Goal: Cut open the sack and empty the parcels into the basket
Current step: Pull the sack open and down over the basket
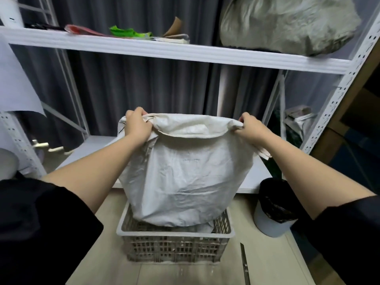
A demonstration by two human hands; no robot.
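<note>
Basket (pixel 175 233) nearest; hands (pixel 137 124) (pixel 251 128) grip sack (pixel 185 173) top edge.

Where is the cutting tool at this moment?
In the head view, the knife lies on the floor at the lower right, just right of the basket and in front of the bin; neither hand touches it.

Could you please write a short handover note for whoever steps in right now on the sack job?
Left hand and right hand each grip a top corner of the white sack, holding it up.
The sack's lower end sits inside the basket on the floor; it still bulges.
The blade lies on the floor to the right of the basket.
Done: sack positioned over the basket. Whether it is cut open is hidden.
Left: lift and shake out the parcels, then take the sack away.
</note>
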